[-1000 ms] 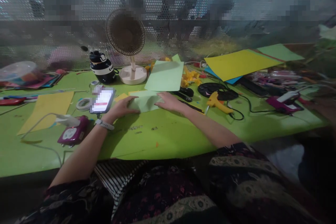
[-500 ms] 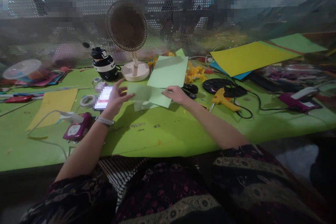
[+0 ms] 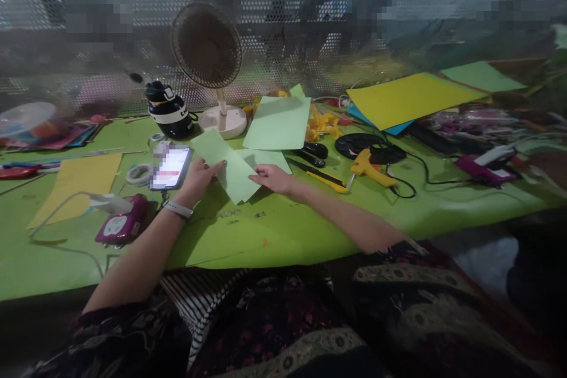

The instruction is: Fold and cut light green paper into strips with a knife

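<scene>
Between my hands a light green sheet of paper (image 3: 228,168) is held at a slant, one corner pointing down toward me. My left hand (image 3: 201,178) grips its left edge, thumb on top and the other fingers partly hidden. With thumb and fingers pinched, my right hand (image 3: 271,178) holds the sheet's right edge. Beneath it lies another light green piece, partly covered. A larger pale green sheet (image 3: 278,123) rests just beyond. The phone (image 3: 171,168) with a lit screen is beside my left hand, and a yellow cutter knife (image 3: 326,181) lies right of my right hand.
A yellow glue gun (image 3: 372,170) and black palette (image 3: 367,147) sit to the right, with cables. Behind stand a fan (image 3: 221,121) and black bottle (image 3: 170,115). At left are a tape roll (image 3: 139,173), purple power adapter (image 3: 123,223) and yellow paper (image 3: 75,183).
The green sheet between my hands has turned from lying level to a diagonal slant, its right end lower. My right hand has shifted left and slightly down; the cutter knife is now uncovered.
</scene>
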Demonstrator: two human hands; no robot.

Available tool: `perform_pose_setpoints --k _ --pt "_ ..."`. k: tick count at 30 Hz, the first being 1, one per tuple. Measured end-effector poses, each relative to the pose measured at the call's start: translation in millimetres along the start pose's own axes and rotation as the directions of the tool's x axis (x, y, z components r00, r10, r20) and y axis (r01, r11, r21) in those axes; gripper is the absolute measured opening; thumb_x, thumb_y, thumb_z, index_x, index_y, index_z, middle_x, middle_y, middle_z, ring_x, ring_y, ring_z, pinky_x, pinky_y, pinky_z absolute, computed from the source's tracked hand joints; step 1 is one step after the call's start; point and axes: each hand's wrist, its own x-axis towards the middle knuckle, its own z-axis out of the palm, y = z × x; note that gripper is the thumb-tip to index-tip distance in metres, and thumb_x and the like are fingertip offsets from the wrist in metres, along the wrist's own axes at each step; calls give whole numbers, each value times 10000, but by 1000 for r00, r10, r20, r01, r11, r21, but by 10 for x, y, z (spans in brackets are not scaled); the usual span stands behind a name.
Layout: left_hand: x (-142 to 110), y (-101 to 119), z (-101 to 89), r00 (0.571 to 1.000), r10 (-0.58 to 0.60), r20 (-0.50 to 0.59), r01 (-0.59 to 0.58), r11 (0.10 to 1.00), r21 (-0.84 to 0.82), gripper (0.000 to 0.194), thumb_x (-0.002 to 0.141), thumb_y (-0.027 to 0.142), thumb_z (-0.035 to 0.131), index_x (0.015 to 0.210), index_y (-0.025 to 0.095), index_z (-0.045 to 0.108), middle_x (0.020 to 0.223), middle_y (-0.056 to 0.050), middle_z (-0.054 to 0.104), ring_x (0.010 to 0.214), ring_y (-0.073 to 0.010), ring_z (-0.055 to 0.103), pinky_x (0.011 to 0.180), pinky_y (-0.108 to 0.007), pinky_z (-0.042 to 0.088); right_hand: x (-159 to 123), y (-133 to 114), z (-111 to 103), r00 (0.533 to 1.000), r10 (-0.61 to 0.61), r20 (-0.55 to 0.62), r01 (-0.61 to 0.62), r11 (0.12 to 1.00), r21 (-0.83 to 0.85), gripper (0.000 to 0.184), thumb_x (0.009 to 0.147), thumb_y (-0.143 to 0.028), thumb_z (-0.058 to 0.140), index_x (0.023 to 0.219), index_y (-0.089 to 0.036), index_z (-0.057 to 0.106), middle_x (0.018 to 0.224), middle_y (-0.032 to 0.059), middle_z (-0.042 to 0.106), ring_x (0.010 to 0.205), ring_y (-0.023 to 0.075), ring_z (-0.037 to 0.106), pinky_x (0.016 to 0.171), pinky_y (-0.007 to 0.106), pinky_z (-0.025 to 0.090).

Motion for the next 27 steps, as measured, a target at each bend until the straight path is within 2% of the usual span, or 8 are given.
perform_pose_setpoints --k 3,6,9,11,19,21,23,27 --pt "20 41 -50 1000 10 -24 -12 995 -96 614 499 390 1023 993 153 746 972 -97 811 893 -272 776 740 -357 646 4 -8 -52 997 69 46 -68 998 -5 144 1032 -318 662 998 -178 669 912 78 797 717 159 744 639 267 595" --pt "29 69 -75 997 -6 -74 -6 986 -167 606 503 358 1020 1001 137 753 994 -109 814 890 -266 773 763 -369 645 62 40 -215 999 -47 -23 38 960 -279 278 1040 -407 626 1152 -166 706 1146 150 793 979 240 771 851 387 632" --pt "47 75 -107 995 2 -95 -21 981 -191 551 557 313 1000 1015 130 755 971 -107 816 888 -254 773 792 -370 639 138 151 -428 977 -204 61 189 700 -688 667 900 -499 781 1454 -161 622 1568 199 571 1435 364 552 1181 535 463" --pt "65 71 -139 994 -1 -105 -21 978 -205 485 598 293 979 992 120 754 932 -105 813 864 -244 772 791 -362 636 172 225 -525 972 -182 149 223 509 -831 811 904 -558 756 1562 -142 528 1657 212 451 1532 388 433 1244 552 380" --pt "129 75 -217 973 -24 -228 -16 985 -173 301 686 222 920 858 155 683 825 -65 773 721 -172 720 634 -274 588 127 170 -333 986 -111 123 135 109 -985 384 1098 -305 483 1312 -55 680 1360 259 707 1206 330 711 1022 430 524" --pt "138 95 -231 971 -19 -239 -23 985 -172 309 681 220 922 853 163 672 816 -54 765 707 -165 712 614 -262 575 116 145 -288 986 -132 99 112 95 -989 342 1100 -237 452 1238 -52 705 1207 250 766 1120 318 738 954 409 533" --pt "150 125 -265 971 3 -240 -49 981 -186 326 670 222 926 872 169 676 809 -41 759 705 -165 713 612 -256 571 119 129 -299 989 -146 11 36 170 -985 335 1101 -219 432 1213 -74 713 1125 226 785 1017 305 754 843 385 541" --pt "174 194 -380 953 95 -286 -178 944 -279 306 710 237 913 911 185 688 825 -10 763 761 -168 734 674 -260 589 157 94 -498 956 -201 -211 -82 508 -857 286 1076 -260 481 1114 -159 746 1046 141 799 895 263 737 767 354 521"
